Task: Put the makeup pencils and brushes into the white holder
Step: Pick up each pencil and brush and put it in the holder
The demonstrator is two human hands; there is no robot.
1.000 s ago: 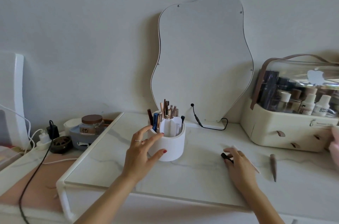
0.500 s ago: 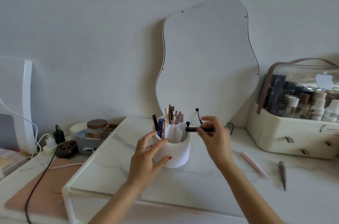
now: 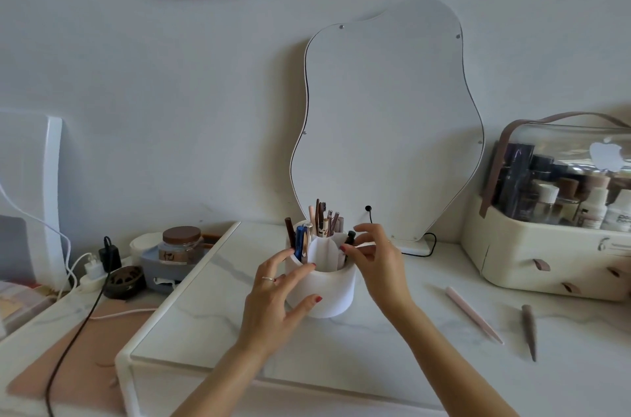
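The white holder (image 3: pixel 333 297) stands on the marble tabletop and holds several pencils and brushes upright in its compartments. My left hand (image 3: pixel 273 300) holds its left side, with the thumb on the front wall and the fingers at the rim. My right hand (image 3: pixel 379 266) is at the right rim and pinches the top of a black pencil (image 3: pixel 350 239) that stands in the right compartment. A pink pencil (image 3: pixel 473 314) and a brown pencil (image 3: pixel 529 331) lie flat on the table to the right, apart from both hands.
A wavy mirror (image 3: pixel 386 126) leans on the wall behind the holder, with a black cable at its foot. A cream cosmetics case (image 3: pixel 546 245) full of bottles stands at the right. A lidded jar (image 3: pixel 181 244), chargers and cables sit on the lower surface at the left.
My right hand picked up the black pencil from the table, carried it to the holder and lowered it upright into the right compartment. My left hand stayed on the holder.
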